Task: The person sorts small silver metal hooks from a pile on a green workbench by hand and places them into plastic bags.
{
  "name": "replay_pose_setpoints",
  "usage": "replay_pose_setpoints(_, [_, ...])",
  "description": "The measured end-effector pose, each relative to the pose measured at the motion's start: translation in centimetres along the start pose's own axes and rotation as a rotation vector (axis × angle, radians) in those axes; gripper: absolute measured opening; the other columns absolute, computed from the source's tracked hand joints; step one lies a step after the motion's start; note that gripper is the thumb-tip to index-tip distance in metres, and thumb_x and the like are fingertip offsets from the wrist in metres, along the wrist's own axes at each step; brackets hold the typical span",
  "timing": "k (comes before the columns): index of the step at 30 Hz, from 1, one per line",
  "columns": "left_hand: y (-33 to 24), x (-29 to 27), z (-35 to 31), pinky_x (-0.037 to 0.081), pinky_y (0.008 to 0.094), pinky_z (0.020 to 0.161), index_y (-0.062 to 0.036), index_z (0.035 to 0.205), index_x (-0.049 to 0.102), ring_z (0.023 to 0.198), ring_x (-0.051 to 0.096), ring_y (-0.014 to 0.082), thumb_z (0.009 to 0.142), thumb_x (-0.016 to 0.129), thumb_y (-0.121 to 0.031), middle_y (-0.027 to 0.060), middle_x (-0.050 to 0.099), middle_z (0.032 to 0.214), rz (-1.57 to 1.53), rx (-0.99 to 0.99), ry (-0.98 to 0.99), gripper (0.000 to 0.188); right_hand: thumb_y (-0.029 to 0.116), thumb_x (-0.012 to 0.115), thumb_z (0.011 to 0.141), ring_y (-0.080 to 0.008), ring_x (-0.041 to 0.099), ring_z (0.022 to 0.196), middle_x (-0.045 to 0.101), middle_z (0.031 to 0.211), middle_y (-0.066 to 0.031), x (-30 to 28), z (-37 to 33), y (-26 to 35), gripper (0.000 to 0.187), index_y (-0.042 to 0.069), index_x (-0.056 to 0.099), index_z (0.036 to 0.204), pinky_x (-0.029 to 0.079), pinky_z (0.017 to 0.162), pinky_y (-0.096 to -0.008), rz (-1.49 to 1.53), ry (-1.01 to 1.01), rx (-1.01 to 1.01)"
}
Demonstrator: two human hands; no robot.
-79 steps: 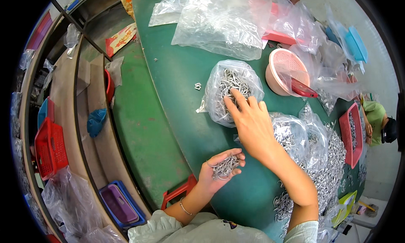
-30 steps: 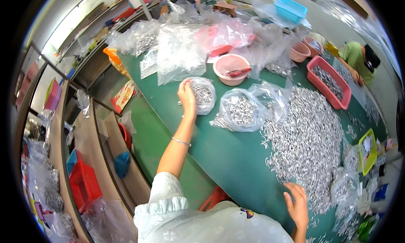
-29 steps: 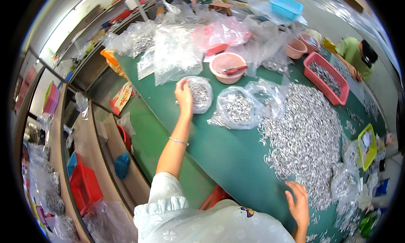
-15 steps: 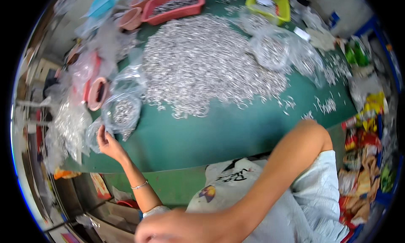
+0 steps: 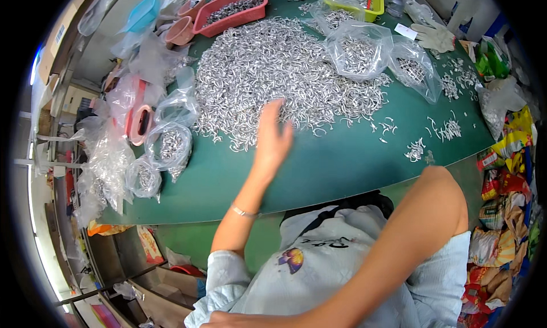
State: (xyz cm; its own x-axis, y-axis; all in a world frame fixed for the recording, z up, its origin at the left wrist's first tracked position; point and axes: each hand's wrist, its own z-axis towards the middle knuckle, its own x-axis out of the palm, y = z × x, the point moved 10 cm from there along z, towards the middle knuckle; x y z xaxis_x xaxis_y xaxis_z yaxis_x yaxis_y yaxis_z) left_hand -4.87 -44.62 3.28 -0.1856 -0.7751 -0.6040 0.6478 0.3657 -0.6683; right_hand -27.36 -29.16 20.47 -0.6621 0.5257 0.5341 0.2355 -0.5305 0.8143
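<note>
My left hand is over the near edge of a broad heap of small curved silvery metal pieces. Its thumb stands apart from the fingers, and nothing shows in it; the fingers are slightly blurred. A bracelet circles that wrist. My right arm is bent across my body, with my right hand cut off by the lower edge, so its fingers are hidden. Left of the heap, a clear plastic bag holds more metal pieces, and a smaller filled bag lies closer to me.
At the back stand a red basket and a yellow-green basket. Filled clear bags lie right of the heap, near a pale glove. Loose pieces are scattered at the table's right. A pink bowl and plastic bags crowd the left.
My left hand has moved right, from the small bag at the left to the heap's near edge. My right hand has dropped lower, mostly out of the picture. The view has shifted slightly.
</note>
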Motion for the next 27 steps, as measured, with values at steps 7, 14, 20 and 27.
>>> replay_pose_setpoints(7, [-1.9,12.8,4.2,0.027,0.0582,0.11,-0.005,0.14,0.043,0.136,0.033,0.0416,0.087,0.067,-0.035,0.0216,0.04,0.145,0.326,0.105,0.265,0.066,0.015,0.052,0.096,-0.0225,0.056,0.109,0.059,0.11,-0.0114,-11.7,-7.5,4.7,0.025,0.001,0.056,0.116,0.044,0.095,-0.0351,-0.13,-0.085,0.057])
replay_pose_setpoints(14, [-2.0,13.1,3.2,0.028,0.0602,0.108,-0.0103,0.137,0.046,0.136,0.035,0.0363,0.08,0.072,-0.034,0.0134,0.047,0.138,0.406,0.225,0.272,0.067,0.028,0.069,0.087,-0.0404,0.035,0.132,0.043,0.139,-0.0229,-40.2,-23.0,7.8,0.056,0.005,0.049,0.134,0.027,0.107,-0.0526,-1.714,-1.386,0.254])
replay_pose_setpoints(20, [-1.4,11.0,1.7,0.033,0.0501,0.107,-0.0059,0.123,0.051,0.13,0.043,0.0319,0.076,0.066,-0.012,0.0116,0.053,0.127,0.402,0.335,0.249,0.05,0.037,0.074,0.081,-0.0434,0.033,0.132,0.038,0.142,-0.0248,-42.6,-21.6,4.5,0.069,0.005,0.048,0.136,0.026,0.105,-0.0553,-1.722,-1.443,0.193])
replay_pose_setpoints(27, [-0.8,6.5,-1.5,0.042,0.0453,0.098,-0.0017,0.11,0.056,0.118,0.049,0.0327,0.073,0.056,0.004,0.0126,0.056,0.117,0.294,0.284,0.22,0.037,0.014,0.077,0.072,-0.0375,0.04,0.124,0.045,0.131,-0.0139,-36.0,-17.3,1.8,0.056,0.009,0.055,0.124,0.032,0.1,-0.0521,-1.599,-1.193,0.02])
